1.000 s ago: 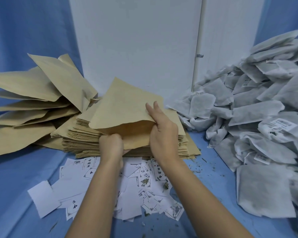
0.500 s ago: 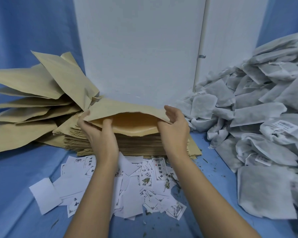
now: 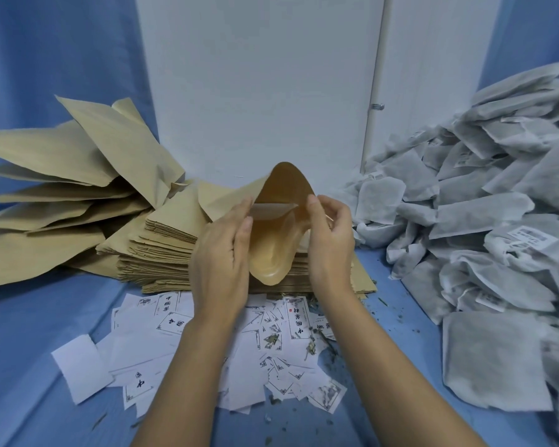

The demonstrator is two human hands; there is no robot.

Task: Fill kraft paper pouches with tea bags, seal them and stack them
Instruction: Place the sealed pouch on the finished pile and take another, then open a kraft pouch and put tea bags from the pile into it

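While the kraft pouch [image 3: 281,221] gapes empty at centre, stage: opening; filling, sealing, stacking all left.
Splayed pouches [image 3: 62,188], 9 o'clock: filled or not, cannot tell.
Left hand [image 3: 220,256]: pinches left rim.
Right hand [image 3: 329,240]: pinches right rim.
Tea bag heap [image 3: 481,221], 3 o'clock: untouched.

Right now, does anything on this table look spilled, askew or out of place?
Yes. Dried leaf bits lie scattered on the blue cloth among the jumbled paper slips, which looks like spillage. The pouches on the left are splayed loosely, unlike the neat stack beside them.
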